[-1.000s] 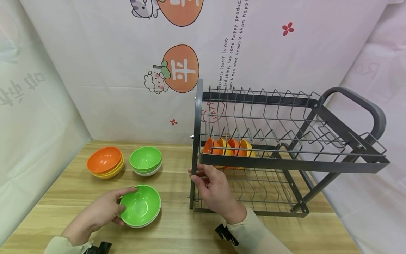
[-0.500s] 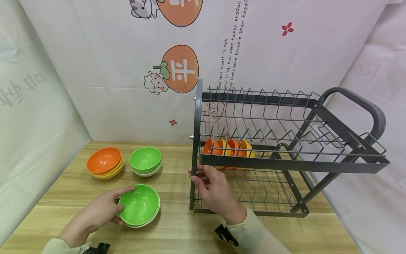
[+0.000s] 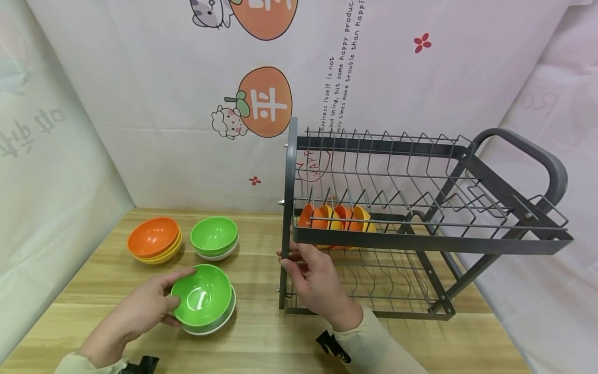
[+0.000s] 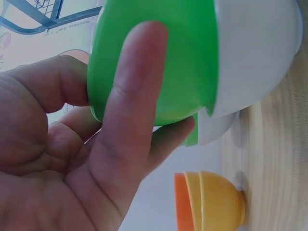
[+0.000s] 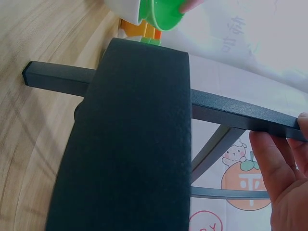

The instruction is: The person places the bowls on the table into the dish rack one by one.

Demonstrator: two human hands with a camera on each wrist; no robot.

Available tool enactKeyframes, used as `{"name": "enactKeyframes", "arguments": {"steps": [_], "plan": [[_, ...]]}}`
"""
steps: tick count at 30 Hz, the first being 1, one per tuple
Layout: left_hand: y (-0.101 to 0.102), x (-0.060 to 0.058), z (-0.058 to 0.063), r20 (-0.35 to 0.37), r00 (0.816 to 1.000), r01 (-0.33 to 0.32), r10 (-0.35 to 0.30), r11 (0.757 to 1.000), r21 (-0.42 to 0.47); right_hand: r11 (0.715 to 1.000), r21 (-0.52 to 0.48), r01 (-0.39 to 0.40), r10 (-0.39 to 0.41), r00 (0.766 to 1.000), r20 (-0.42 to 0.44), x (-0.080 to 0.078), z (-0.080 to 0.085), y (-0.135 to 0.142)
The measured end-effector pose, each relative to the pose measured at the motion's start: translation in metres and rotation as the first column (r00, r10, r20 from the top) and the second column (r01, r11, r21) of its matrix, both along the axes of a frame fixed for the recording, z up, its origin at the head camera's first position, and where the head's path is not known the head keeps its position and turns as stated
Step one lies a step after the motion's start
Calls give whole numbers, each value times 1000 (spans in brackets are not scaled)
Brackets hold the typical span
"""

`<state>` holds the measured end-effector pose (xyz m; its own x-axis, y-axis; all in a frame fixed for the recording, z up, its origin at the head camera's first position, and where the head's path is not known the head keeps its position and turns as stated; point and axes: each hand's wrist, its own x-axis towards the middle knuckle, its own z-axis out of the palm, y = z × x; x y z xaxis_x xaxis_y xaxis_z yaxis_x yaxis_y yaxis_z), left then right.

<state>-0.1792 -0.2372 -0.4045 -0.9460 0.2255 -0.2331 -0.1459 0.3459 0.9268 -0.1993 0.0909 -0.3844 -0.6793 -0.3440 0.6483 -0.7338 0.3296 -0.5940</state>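
Observation:
My left hand (image 3: 142,311) pinches the rim of a green bowl (image 3: 202,297), fingers outside and thumb at the near side. The bowl is raised and tilted above a white bowl (image 4: 255,53) standing on the table. More green shows between the two, in the right wrist view. My right hand (image 3: 322,283) grips the left front upright of a dark two-tier dish rack (image 3: 420,241), its thumb and fingers on either side of the bar. Several orange and yellow bowls (image 3: 343,217) stand on edge in the rack's lower tier.
At the back left, an orange bowl (image 3: 153,237) is nested in yellow bowls (image 3: 163,255). Beside it, green bowls (image 3: 214,234) sit in a white one. The wooden table (image 3: 254,343) ends at printed cloth (image 3: 187,171) behind.
My left hand has lifted the green bowl slightly up and left from the white bowl, exposing more of the stack below. The right hand stays on the rack.

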Motion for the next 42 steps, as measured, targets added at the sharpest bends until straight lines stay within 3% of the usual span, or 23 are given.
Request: {"name": "enactKeyframes", "arguments": {"steps": [9, 13, 16, 20, 30, 34, 38, 40, 42], "plan": [[-1, 2, 3, -20, 1000, 4, -4, 1000, -1, 1000, 1, -13, 13, 1000, -1, 0, 1, -1], [-1, 4, 4, -26, 999, 41, -39, 997, 70, 1000, 8, -11, 11, 1000, 6, 0, 1, 0], [0, 6, 7, -20, 994, 111, -109, 975, 194, 1000, 2, -5, 5, 1000, -1, 0, -1, -1], [4, 9, 10, -19, 979, 199, -204, 921, 336, 1000, -13, -4, 4, 1000, -20, -1, -2, -1], [30, 20, 25, -16, 964, 246, -266, 864, 439, 1000, -8, -2, 2, 1000, -5, 2, 0, 0], [39, 25, 31, -27, 959, 265, -283, 854, 447, 999, 27, 38, -36, 998, -52, 8, 5, 1], [45, 30, 36, -36, 960, 264, -277, 858, 442, 995, -20, 103, -105, 983, -149, 18, 13, 4], [47, 32, 37, -38, 963, 257, -268, 860, 440, 994, -47, 103, -108, 985, -135, 25, 17, 7], [50, 34, 39, -42, 964, 253, -262, 863, 437, 997, -53, 64, -66, 996, -51, 34, 19, 9]]}}
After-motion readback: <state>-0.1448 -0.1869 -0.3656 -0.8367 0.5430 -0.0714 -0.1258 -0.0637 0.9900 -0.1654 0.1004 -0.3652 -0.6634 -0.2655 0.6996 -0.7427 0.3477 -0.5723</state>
